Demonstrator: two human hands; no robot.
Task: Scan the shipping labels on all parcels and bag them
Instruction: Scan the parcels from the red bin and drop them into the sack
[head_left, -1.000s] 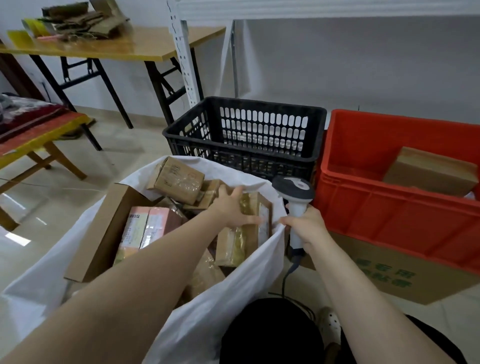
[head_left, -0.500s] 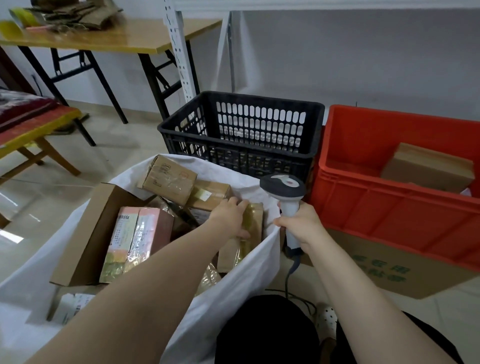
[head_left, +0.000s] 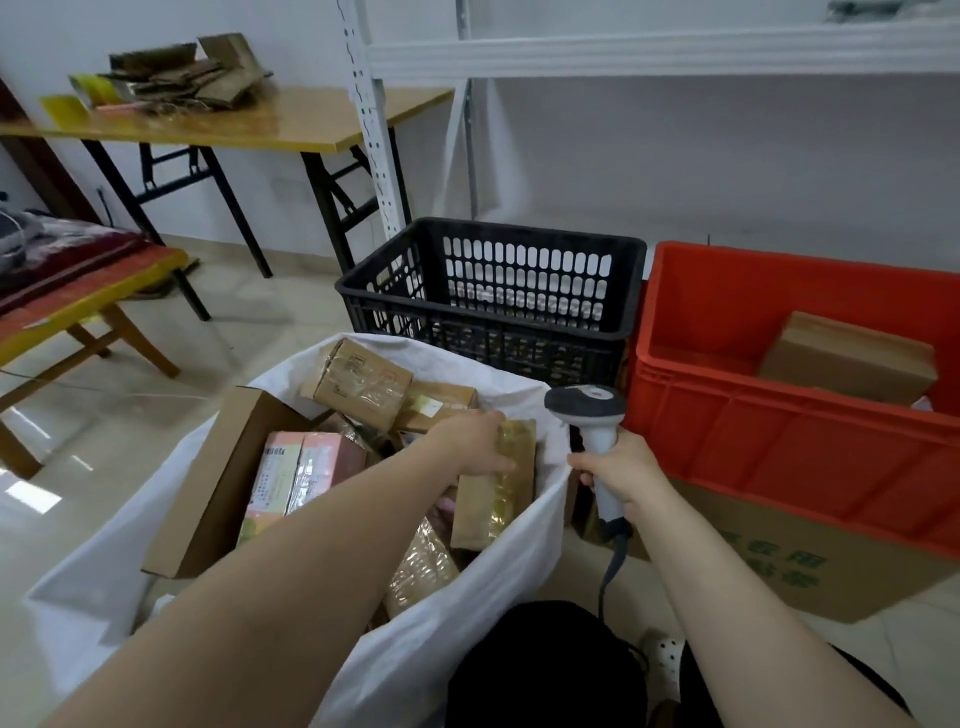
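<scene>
Inside the bag (head_left: 441, 629), your left hand (head_left: 474, 441) is gripping a parcel (head_left: 493, 512) standing on end against its right side; just outside, your right hand (head_left: 621, 475) is clutching the scanner (head_left: 584, 406).

One black crate (head_left: 488, 332), one red crate (head_left: 779, 447), one scanner (head_left: 586, 409), one sack (head_left: 467, 603)

bag (head_left: 467, 613): white woven plastic | parcels (head_left: 358, 382): cardboard, glossy tape | crate (head_left: 779, 447): smooth red plastic
</scene>
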